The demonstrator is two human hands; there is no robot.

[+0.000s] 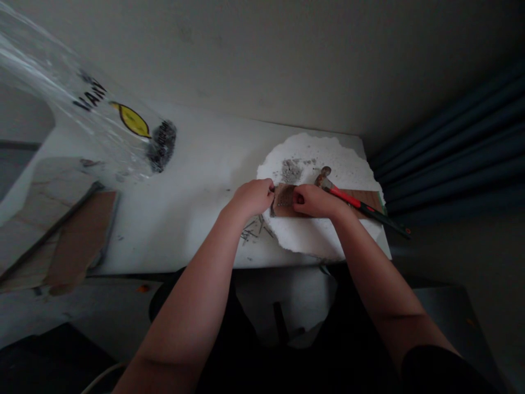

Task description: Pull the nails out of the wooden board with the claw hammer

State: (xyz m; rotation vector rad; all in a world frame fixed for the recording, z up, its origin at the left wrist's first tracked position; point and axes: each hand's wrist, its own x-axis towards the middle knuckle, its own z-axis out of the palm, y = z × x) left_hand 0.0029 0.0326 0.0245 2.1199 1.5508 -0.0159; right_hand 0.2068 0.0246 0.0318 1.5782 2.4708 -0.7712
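A narrow brown wooden board [367, 197] lies on a ragged-edged white slab [303, 235]. At the board's left end is a rough grey-brown patch [284, 200], whose kind I cannot make out. My left hand [255, 196] is closed at that end, with a small dark bit showing at its fingertips. Curled on the patch's right side is my right hand [314, 201], its fingers hiding whatever they grip. A claw hammer [348, 198] with a red and black handle rests slantwise across the board, its rusty head just beyond my right hand. Loose nails [256, 225] lie below my left hand.
Grey crumbs [292, 171] are heaped on the slab. The white table [197, 219] holds clear plastic wrapping [102, 126] with printed lettering and broken brown boards [82, 235] with a dark bar across them at left. A wall stands behind, and a dark curtain [459, 148] hangs at right.
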